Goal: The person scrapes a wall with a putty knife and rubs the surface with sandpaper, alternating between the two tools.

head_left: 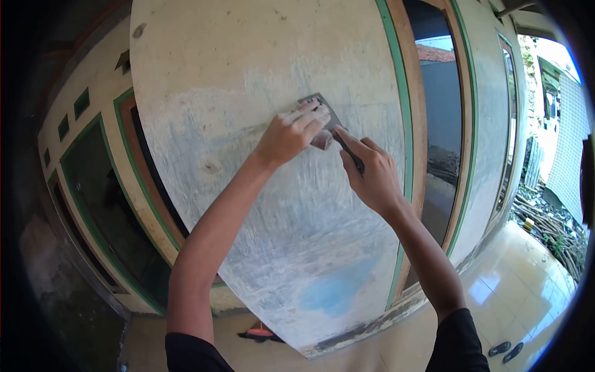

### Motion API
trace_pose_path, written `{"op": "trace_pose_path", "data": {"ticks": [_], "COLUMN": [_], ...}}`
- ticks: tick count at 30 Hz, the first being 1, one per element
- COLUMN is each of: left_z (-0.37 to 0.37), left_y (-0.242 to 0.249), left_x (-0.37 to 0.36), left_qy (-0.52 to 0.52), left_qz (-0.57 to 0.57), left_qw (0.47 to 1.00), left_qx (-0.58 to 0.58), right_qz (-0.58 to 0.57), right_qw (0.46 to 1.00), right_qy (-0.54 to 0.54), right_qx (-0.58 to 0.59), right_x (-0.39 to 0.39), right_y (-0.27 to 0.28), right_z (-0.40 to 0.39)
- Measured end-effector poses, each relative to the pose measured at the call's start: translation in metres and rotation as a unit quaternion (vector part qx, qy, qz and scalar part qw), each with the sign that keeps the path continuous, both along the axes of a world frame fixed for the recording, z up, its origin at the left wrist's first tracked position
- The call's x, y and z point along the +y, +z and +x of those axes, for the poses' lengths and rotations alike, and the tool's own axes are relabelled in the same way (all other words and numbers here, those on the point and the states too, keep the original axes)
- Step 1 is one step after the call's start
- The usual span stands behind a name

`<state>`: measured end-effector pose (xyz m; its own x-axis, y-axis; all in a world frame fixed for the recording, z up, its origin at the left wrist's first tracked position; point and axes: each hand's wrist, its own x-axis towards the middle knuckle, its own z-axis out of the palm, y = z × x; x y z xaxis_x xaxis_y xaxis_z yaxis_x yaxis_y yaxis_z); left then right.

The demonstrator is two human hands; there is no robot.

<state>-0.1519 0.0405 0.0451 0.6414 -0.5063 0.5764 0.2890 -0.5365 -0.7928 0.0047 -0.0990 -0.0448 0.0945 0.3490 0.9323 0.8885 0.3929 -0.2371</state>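
Scraper (322, 115): flat metal blade w/ dark handle, laid against the upper-middle of a large pale board (260, 74) that leans upright in front of the wall. Blade sits flush on the surface, tilted so one corner points up-left; the handle runs down-right into the palm.

Right hand (370, 177): fingers closed round the handle, forefinger stretched along it toward the blade, prob. to steer the edge & keep it flat. Left hand (294, 133): fingertips pressed on the blade's back, not wrapped round anything, fingers whitened w/ dust; judged to add pressure so the edge bites evenly. A small reddish-brown lump shows just under the left fingers, touching the blade; what it is cannot be told.

Board surface: grey-white skim coat, streaked, w/ a knot mark at left-middle & a blue patch (338, 288) low down where the coating is thin. Bottom edge rests on the tiled floor (520, 291), dark & rough along its lower rim.

Surroundings: green-and-brown door frame (403, 124) just right of the board, a framed window (99, 204) to the left. A pair of dark sandals (507, 350) lies on the tiles at lower right; a red-and-black one peeps from under the board. No containers in view.
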Motion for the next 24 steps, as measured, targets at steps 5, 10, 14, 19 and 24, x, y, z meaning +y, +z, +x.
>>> {"op": "trace_pose_path", "data": {"ticks": [5, 10, 14, 19, 24], "left_z": [0.048, 0.080, 0.093, 0.107, 0.114], "left_y": [-0.002, -0.018, -0.041, -0.050, -0.045], "left_x": [-0.012, -0.025, -0.040, -0.061, -0.057], "left_qy": [-0.006, -0.008, 0.028, 0.011, -0.018], "left_qz": [-0.031, -0.047, -0.099, -0.136, -0.183], "left_qw": [0.999, 0.998, 0.988, 0.981, 0.976], "left_qx": [0.026, 0.044, 0.112, 0.138, 0.118], "right_qz": [-0.006, -0.041, -0.114, -0.099, -0.075], "right_qw": [0.999, 0.998, 0.991, 0.992, 0.992], "right_qy": [-0.031, 0.000, 0.012, 0.032, 0.046], "right_qx": [0.015, 0.049, 0.063, 0.070, 0.085], "right_x": [-0.029, -0.045, -0.065, -0.069, -0.065], "right_y": [0.000, -0.012, -0.029, -0.054, -0.059], "right_z": [0.040, 0.081, 0.104, 0.127, 0.135]}}
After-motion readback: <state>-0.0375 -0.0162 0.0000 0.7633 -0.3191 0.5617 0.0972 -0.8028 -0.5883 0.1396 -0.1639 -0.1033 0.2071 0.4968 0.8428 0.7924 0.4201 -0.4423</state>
